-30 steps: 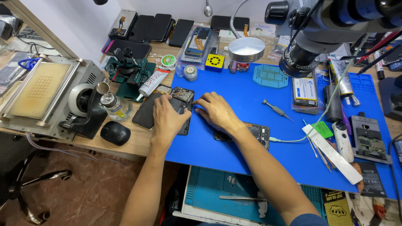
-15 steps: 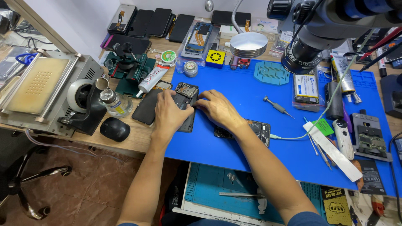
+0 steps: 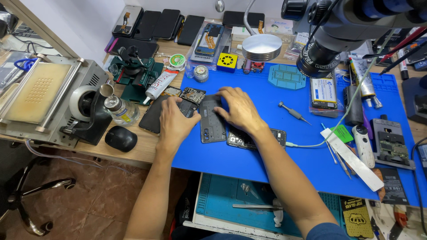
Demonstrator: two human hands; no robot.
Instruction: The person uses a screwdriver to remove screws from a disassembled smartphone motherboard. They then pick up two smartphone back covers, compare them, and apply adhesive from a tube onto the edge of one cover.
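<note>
We are at the alignment step: both hands bear on the opened phone body (image 3: 212, 119), which lies flat on the blue mat (image 3: 267, 160) near the front left of the desk (image 3: 133, 153). Our left hand (image 3: 174, 119) rests palm down on its left edge, fingers spread and flat, grasping nothing. Our right hand (image 3: 239, 108) presses its upper right corner with bent fingers; its grip is not closed around the body. The body's long axis runs away from us, top end pointing to the circuit board (image 3: 192, 94). In our judgement, the next move calls for even, steady pressure without sliding the body sideways.
</note>
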